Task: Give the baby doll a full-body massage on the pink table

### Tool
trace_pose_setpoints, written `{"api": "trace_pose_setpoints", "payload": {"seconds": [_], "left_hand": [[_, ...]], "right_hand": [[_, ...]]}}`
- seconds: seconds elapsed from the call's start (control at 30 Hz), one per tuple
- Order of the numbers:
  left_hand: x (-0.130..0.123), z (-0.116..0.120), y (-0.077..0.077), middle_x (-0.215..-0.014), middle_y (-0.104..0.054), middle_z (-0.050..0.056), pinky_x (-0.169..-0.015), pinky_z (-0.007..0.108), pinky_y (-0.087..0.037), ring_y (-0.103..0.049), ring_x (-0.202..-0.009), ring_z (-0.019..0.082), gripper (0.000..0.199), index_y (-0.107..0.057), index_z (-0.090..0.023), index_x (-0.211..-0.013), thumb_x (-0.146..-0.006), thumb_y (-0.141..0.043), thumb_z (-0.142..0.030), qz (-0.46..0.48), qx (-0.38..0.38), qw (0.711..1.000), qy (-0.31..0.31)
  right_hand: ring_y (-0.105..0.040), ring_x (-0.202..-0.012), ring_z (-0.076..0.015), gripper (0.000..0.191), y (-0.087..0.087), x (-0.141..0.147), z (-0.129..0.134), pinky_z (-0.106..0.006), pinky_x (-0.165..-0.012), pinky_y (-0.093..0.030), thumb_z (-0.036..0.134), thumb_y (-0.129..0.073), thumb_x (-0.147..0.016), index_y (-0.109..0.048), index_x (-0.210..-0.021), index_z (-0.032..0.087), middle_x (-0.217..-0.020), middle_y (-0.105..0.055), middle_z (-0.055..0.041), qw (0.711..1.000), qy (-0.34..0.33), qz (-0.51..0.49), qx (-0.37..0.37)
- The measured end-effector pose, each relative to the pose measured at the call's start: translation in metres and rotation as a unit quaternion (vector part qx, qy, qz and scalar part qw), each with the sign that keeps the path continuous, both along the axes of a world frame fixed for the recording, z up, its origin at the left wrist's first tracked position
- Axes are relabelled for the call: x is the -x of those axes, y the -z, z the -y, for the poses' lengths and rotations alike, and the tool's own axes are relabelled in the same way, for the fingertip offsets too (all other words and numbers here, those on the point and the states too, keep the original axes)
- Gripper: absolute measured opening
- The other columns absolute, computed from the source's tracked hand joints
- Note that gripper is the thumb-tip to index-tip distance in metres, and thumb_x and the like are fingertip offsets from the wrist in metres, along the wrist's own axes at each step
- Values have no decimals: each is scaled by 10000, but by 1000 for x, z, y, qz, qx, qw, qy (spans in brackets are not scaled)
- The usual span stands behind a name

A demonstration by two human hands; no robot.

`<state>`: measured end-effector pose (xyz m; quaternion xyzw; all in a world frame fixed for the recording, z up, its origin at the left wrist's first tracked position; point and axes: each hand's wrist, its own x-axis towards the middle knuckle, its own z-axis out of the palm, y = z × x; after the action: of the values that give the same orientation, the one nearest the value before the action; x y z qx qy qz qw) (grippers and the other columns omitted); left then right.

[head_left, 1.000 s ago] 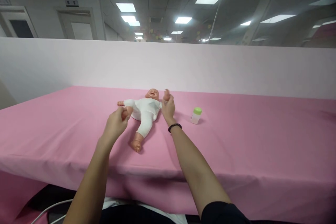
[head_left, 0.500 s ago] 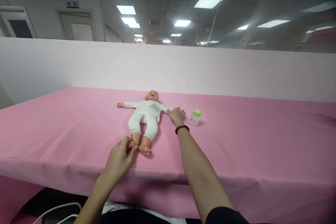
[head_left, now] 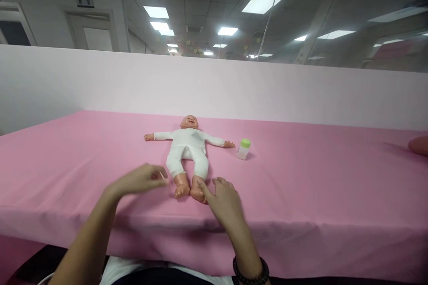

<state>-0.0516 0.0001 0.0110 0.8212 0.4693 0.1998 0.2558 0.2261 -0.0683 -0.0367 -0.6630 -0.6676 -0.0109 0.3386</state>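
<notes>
A baby doll (head_left: 189,142) in a white suit lies on its back, arms spread wide and bare feet toward me. My left hand (head_left: 142,179) hovers left of the doll's feet, its thumb and fingers apart and holding nothing. Close beside the doll's foot on the right is my right hand (head_left: 224,198), fingers apart; its thumb overlaps that foot, and whether it touches I cannot tell. A small clear bottle with a green cap (head_left: 244,149) stands just right of the doll's outstretched hand.
Pink cloth (head_left: 301,178) covers the table, its front edge hanging down before me. Along the back runs a low white partition (head_left: 234,87), with glass above it. A rounded skin-toned object (head_left: 418,146) shows partly at the far right edge.
My left hand has let go of the doll's foot and moved left. My right hand has come back from the doll's arm to its feet. The doll's legs have shifted slightly right.
</notes>
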Motion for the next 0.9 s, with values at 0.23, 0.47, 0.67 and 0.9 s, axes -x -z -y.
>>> {"api": "trace_pose_setpoints", "payload": {"seconds": [0.23, 0.47, 0.67, 0.9], "left_hand": [[44, -161, 5, -988, -679, 235, -923, 643, -399, -541, -1189, 518, 348, -567, -198, -798, -723, -712, -505, 92, -81, 883, -453], [5, -208, 24, -1132, -643, 230, -949, 536, -453, -600, -1178, 379, 396, -501, -168, -1011, -746, -751, -322, 258, -74, 863, -429], [-56, -208, 13, -1206, -665, 105, -970, 316, -496, -645, -1102, 180, 360, -514, -195, -1192, -859, -628, -272, 345, -224, 885, -219], [-64, -184, 24, -1171, -719, 72, -1005, 374, -483, -648, -1074, 227, 302, -663, -202, -1143, -857, -598, -271, 253, -275, 925, -66]], "right_hand": [[-666, -864, -342, 371, 11, 20, 6, -422, -745, -462, 568, -756, -778, -566, -698, 260, -858, -716, -115, 999, -19, -35, -18], [-686, -839, -303, 207, 9, 2, 3, -406, -699, -523, 442, -644, -854, -587, -944, 264, -921, -722, -84, 981, -27, -191, -23], [-678, -976, -248, 223, -65, -5, -63, -383, -835, -554, 343, -648, -851, -593, -1041, 240, -1088, -712, -76, 961, -135, -223, -86], [-685, -953, -259, 253, -87, 8, -126, -417, -866, -546, 191, -684, -786, -603, -1025, 211, -987, -726, -72, 971, -154, -175, -53]]}}
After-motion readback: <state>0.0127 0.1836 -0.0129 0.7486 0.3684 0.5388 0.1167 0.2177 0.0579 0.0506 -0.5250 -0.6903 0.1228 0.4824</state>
